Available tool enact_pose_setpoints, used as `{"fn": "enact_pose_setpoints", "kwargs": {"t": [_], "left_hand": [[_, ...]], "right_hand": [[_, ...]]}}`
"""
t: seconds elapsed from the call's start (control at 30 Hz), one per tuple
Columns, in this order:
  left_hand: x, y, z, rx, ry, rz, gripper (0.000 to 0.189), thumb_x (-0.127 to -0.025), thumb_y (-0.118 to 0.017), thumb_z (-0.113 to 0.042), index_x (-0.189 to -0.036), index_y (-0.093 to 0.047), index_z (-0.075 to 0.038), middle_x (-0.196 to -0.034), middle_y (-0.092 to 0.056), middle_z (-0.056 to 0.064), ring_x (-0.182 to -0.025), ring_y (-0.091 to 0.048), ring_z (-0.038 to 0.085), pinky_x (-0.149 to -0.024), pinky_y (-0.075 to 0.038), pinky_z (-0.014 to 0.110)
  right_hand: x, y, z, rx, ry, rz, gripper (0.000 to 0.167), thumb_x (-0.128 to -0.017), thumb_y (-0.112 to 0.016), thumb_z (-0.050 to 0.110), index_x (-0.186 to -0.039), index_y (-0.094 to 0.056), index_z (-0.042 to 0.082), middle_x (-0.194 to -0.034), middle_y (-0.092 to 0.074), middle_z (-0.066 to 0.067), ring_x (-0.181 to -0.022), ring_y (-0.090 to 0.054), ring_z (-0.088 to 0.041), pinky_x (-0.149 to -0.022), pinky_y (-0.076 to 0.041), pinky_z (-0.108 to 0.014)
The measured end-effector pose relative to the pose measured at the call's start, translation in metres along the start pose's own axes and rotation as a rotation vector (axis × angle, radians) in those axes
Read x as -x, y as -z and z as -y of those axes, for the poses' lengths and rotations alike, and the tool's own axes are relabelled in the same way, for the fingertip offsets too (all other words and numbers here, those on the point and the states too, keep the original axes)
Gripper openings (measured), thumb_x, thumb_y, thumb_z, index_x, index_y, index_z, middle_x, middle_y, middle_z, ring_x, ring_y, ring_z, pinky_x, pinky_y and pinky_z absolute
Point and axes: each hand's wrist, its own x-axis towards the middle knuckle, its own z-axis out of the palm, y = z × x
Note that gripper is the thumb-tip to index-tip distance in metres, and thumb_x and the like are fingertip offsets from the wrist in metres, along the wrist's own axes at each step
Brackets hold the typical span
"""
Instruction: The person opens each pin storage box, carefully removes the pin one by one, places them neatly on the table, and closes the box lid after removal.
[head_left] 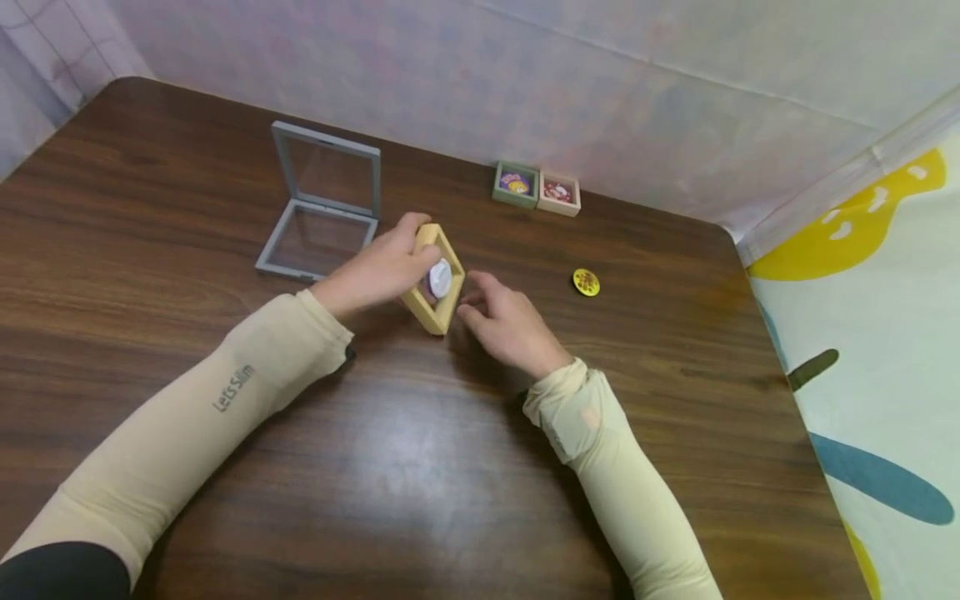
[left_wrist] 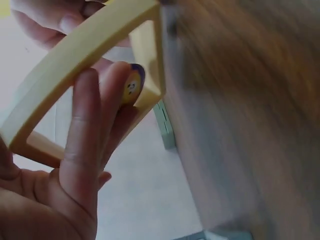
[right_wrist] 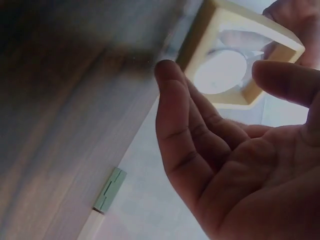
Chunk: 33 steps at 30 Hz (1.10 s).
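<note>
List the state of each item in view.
Grey hinged frame: open, one panel raised
Wooden frame: tilted, held
White-backed badge: inside wooden frame
Yellow badge: lying loose
Green frame: holds purple badge
Pale pink frame: holds red-white badge
Left grip: holding wooden frame
Right grip: relaxed, empty

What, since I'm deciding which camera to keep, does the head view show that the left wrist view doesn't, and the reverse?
Only the head view: the loose yellow badge on the table, the pale sleeves, and the white back of the round badge in the wooden frame.

Only the left wrist view: that round badge's yellow and purple printed front.

Both: the wooden frame, the table, the left hand and the right hand.
</note>
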Motion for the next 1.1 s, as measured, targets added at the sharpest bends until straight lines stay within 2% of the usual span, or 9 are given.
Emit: {"fn": "enact_pose_setpoints", "kwargs": {"t": [0.2, 0.27, 0.37, 0.47, 0.53, 0.67, 0.87, 1.0, 1.1], "left_hand": [[-0.0014, -0.0002, -0.0020, 0.289, 0.031, 0.039, 0.066, -0.097, -0.032, -0.024, -0.153, 0.000, -0.012, -0.147, -0.033, 0.020, -0.070, -0.067, 0.020, -0.067, -0.058, 0.033], [-0.0015, 0.0003, -0.0018, 0.340, 0.030, 0.038, 0.064, -0.099, -0.030, -0.025, -0.153, 0.002, -0.013, -0.150, -0.030, 0.019, -0.066, -0.067, 0.019, -0.066, -0.058, 0.032], [-0.0011, -0.0002, -0.0013, 0.412, 0.026, 0.037, 0.062, -0.100, -0.028, -0.025, -0.153, 0.000, -0.012, -0.147, -0.034, 0.021, -0.067, -0.069, 0.018, -0.066, -0.058, 0.030], [-0.0003, -0.0012, -0.0002, 0.461, 0.020, 0.042, 0.057, -0.100, -0.027, -0.024, -0.152, -0.006, -0.010, -0.142, -0.041, 0.022, -0.070, -0.070, 0.020, -0.066, -0.058, 0.030], [-0.0006, -0.0016, 0.0000, 0.445, 0.019, 0.030, 0.056, -0.100, -0.029, -0.023, -0.151, -0.011, -0.009, -0.141, -0.043, 0.020, -0.077, -0.070, 0.020, -0.067, -0.057, 0.029], [-0.0039, -0.0026, 0.0020, 0.329, 0.021, -0.007, 0.057, -0.095, -0.037, -0.019, -0.147, -0.019, -0.004, -0.138, -0.042, 0.017, -0.098, -0.057, 0.024, -0.074, -0.050, 0.027], [-0.0072, -0.0042, 0.0057, 0.246, 0.005, -0.057, 0.052, -0.092, -0.045, -0.014, -0.139, -0.028, -0.001, -0.109, -0.051, 0.014, -0.087, -0.056, 0.022, -0.076, -0.050, 0.031], [-0.0065, -0.0023, 0.0062, 0.168, -0.004, -0.078, 0.050, -0.093, -0.053, -0.023, -0.136, -0.037, -0.003, -0.110, -0.054, 0.012, -0.090, -0.056, 0.022, -0.079, -0.049, 0.034], [-0.0054, -0.0032, 0.0055, 0.125, -0.048, -0.060, 0.041, -0.093, -0.057, -0.030, -0.124, -0.051, -0.005, -0.106, -0.057, 0.012, -0.087, -0.054, 0.021, -0.075, -0.047, 0.032]], "right_hand": [[0.0008, 0.0004, 0.0000, -0.015, -0.045, 0.015, 0.060, -0.095, -0.051, 0.025, -0.147, -0.026, 0.008, -0.120, -0.067, -0.011, -0.111, -0.063, -0.024, -0.098, -0.048, -0.039], [0.0005, 0.0004, 0.0000, -0.030, -0.060, 0.020, 0.062, -0.096, -0.050, 0.027, -0.148, -0.023, 0.008, -0.123, -0.065, -0.011, -0.114, -0.062, -0.023, -0.100, -0.047, -0.038], [-0.0006, 0.0000, 0.0002, -0.147, -0.082, 0.036, 0.064, -0.097, -0.048, 0.027, -0.150, -0.017, 0.007, -0.113, -0.069, -0.013, -0.103, -0.065, -0.027, -0.089, -0.052, -0.039], [-0.0013, 0.0001, 0.0007, -0.267, -0.091, 0.036, 0.067, -0.098, -0.049, 0.024, -0.150, -0.011, 0.005, -0.096, -0.071, -0.014, -0.083, -0.066, -0.031, -0.069, -0.053, -0.032], [-0.0015, 0.0005, 0.0007, -0.306, -0.093, 0.017, 0.069, -0.097, -0.050, 0.021, -0.150, -0.010, 0.004, -0.088, -0.069, -0.014, -0.074, -0.064, -0.032, -0.059, -0.050, -0.028], [-0.0013, 0.0019, 0.0004, -0.337, -0.103, -0.056, 0.072, -0.095, -0.053, 0.020, -0.150, -0.011, 0.003, -0.083, -0.064, -0.011, -0.069, -0.063, -0.027, -0.057, -0.049, -0.026], [-0.0017, 0.0052, -0.0021, -0.279, -0.061, -0.215, 0.062, -0.094, -0.053, 0.018, -0.147, -0.026, 0.001, -0.092, -0.060, -0.011, -0.074, -0.061, -0.021, -0.068, -0.052, -0.029], [-0.0042, 0.0078, -0.0050, -0.282, -0.019, -0.317, 0.050, -0.094, -0.054, 0.011, -0.139, -0.039, -0.001, -0.103, -0.064, -0.020, -0.085, -0.065, -0.030, -0.073, -0.055, -0.035], [-0.0059, 0.0097, -0.0079, -0.278, -0.001, -0.398, 0.045, -0.092, -0.055, 0.005, -0.135, -0.044, -0.002, -0.107, -0.065, -0.022, -0.093, -0.065, -0.032, -0.083, -0.054, -0.038]]}}
